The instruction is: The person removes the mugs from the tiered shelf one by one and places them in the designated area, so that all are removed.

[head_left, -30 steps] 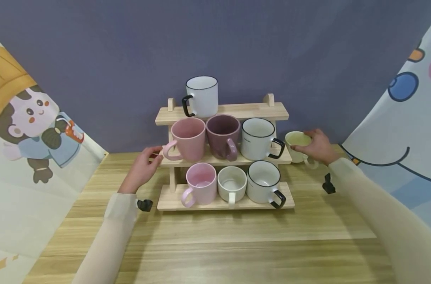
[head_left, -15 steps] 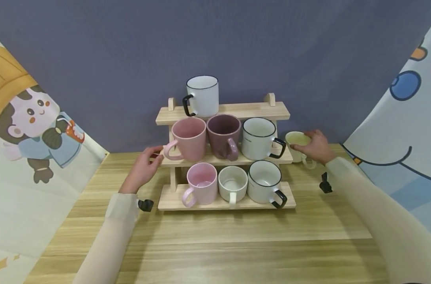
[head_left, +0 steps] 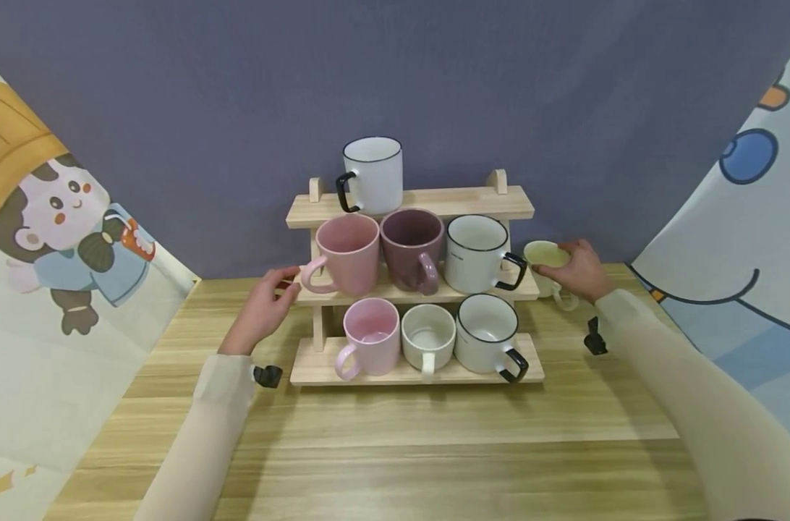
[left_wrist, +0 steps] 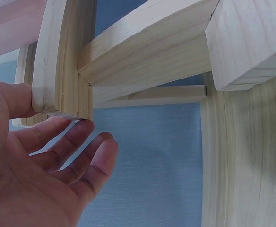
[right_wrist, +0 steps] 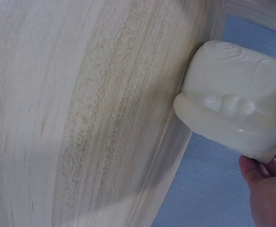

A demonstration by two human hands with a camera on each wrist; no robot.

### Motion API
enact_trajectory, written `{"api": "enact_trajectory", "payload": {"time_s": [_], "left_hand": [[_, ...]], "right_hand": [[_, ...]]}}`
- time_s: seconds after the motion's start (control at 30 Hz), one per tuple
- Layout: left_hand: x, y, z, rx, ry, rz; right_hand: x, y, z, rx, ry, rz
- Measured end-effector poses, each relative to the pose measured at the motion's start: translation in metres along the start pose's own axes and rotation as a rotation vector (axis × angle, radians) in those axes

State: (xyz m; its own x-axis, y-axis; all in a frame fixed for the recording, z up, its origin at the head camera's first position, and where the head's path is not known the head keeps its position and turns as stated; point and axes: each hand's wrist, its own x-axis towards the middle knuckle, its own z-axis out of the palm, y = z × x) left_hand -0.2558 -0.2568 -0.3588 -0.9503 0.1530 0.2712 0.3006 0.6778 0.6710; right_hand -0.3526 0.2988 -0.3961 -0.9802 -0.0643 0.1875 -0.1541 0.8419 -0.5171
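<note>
At the left end of the wooden rack's middle shelf (left_wrist: 57, 66), my left hand (head_left: 262, 307) pinches the board, thumb on one side and fingertips beneath. The other fingers are loosely bent in the left wrist view. My right hand (head_left: 579, 273) pinches the rim of a pale yellow-green mug (head_left: 542, 255), which stands on the table right of the rack near the back wall. In the right wrist view the mug (right_wrist: 232, 101) shows its thick handle and raised pattern; thumb and fingers (right_wrist: 251, 170) meet at its rim.
The rack's top shelf (head_left: 453, 201) holds a white mug (head_left: 378, 177) with black handle. Pink (head_left: 347, 253), plum (head_left: 411, 250) and white (head_left: 476, 253) mugs fill the middle; pink (head_left: 372, 340), cream (head_left: 427, 340) and white (head_left: 486, 336) ones stand below. A grey-blue curtain (head_left: 239, 145) hangs behind.
My right wrist and forearm have shifted slightly left, while that hand keeps its pinch on the mug rim. The left hand stays at the shelf end.
</note>
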Motion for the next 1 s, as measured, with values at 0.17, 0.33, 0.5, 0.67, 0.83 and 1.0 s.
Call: {"api": "enact_trajectory", "payload": {"time_s": [0.17,0.33,0.5,0.67,0.83,1.0], "left_hand": [[-0.001,0.001,-0.001,-0.010,0.001,-0.002],[-0.001,0.001,0.000,-0.012,0.000,0.000],[-0.001,-0.001,0.000,-0.014,-0.005,-0.002],[-0.002,0.000,-0.001,-0.014,-0.010,-0.008],[-0.002,0.000,-0.001,-0.016,-0.006,-0.004],[-0.003,-0.002,0.000,-0.023,-0.007,-0.006]], "right_hand": [[0.000,0.000,-0.001,-0.015,-0.014,0.002],[-0.002,0.005,-0.002,-0.006,-0.028,-0.026],[-0.009,0.011,-0.006,0.026,-0.019,-0.063],[-0.014,0.011,-0.011,0.056,0.025,-0.068],[-0.017,0.010,-0.014,0.075,0.063,-0.064],[-0.021,0.009,-0.017,0.098,0.045,-0.058]]}}
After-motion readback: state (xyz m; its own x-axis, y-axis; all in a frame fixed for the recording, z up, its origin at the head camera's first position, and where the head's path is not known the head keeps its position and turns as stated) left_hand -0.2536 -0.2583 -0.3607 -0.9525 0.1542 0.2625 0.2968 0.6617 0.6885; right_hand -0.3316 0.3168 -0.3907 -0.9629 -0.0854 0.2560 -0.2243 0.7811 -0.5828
